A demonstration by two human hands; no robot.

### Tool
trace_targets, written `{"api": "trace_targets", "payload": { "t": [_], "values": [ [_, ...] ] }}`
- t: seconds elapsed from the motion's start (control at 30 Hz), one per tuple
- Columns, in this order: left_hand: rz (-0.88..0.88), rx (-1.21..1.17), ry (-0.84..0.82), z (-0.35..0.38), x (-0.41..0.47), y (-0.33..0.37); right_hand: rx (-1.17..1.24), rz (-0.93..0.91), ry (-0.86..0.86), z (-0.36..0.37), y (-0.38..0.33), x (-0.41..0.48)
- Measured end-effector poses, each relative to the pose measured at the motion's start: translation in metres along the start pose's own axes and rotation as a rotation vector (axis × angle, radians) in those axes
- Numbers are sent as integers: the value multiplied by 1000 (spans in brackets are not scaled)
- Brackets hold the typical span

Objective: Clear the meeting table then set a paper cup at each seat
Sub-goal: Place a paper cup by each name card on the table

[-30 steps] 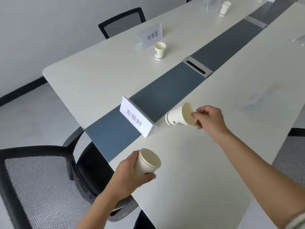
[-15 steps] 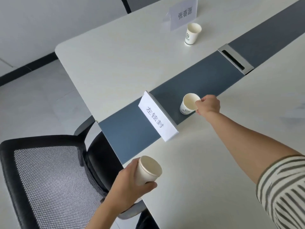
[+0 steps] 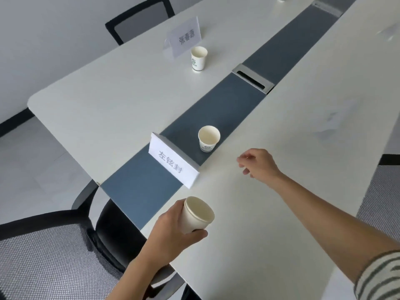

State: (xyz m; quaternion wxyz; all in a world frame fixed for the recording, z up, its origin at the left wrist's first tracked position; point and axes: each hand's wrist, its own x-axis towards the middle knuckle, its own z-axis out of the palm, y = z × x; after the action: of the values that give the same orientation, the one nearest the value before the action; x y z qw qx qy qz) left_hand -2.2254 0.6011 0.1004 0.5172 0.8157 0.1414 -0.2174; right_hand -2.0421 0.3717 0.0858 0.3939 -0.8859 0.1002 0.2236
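My left hand (image 3: 173, 232) grips a stack of white paper cups (image 3: 197, 214) near the table's front corner. A single paper cup (image 3: 208, 138) stands upright on the dark centre strip (image 3: 138, 191), just right of a white name card (image 3: 173, 162). My right hand (image 3: 258, 164) hovers over the white table (image 3: 281, 126), a short way right and nearer than that cup, fingers loosely curled and holding nothing. Another paper cup (image 3: 198, 59) stands at the far side beside a second name card (image 3: 184, 36).
A mesh office chair (image 3: 47, 256) sits at the table's near end, below my left hand. A second chair (image 3: 138, 20) stands at the far side. A metal cable hatch (image 3: 252, 81) is set in the centre strip.
My right hand set the cup upright on the centre strip, let go of it and drew back toward me. My left hand kept its hold on the stack.
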Motion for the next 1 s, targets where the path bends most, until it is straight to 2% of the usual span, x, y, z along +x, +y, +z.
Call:
{"api": "trace_targets", "payload": {
  "t": [0.13, 0.37, 0.5, 0.73, 0.87, 1.0],
  "values": [
    [80, 87, -62, 23, -8, 25, 15, -31, -42, -24, 48, -76],
    [188, 242, -254, 96, -49, 65, 44, 89, -15, -58, 161, -215],
    [221, 309, -406, 158, -83, 81, 87, 191, 20, -75, 224, -293],
    [323, 442, -647, 293, -143, 107, 213, 322, 177, -104, 327, -424],
    [378, 463, -703, 360, -168, 124, 229, 392, 217, -132, 380, -470],
    [375, 485, -738, 404, -173, 143, 237, 421, 288, -170, 415, -479]
  ]
}}
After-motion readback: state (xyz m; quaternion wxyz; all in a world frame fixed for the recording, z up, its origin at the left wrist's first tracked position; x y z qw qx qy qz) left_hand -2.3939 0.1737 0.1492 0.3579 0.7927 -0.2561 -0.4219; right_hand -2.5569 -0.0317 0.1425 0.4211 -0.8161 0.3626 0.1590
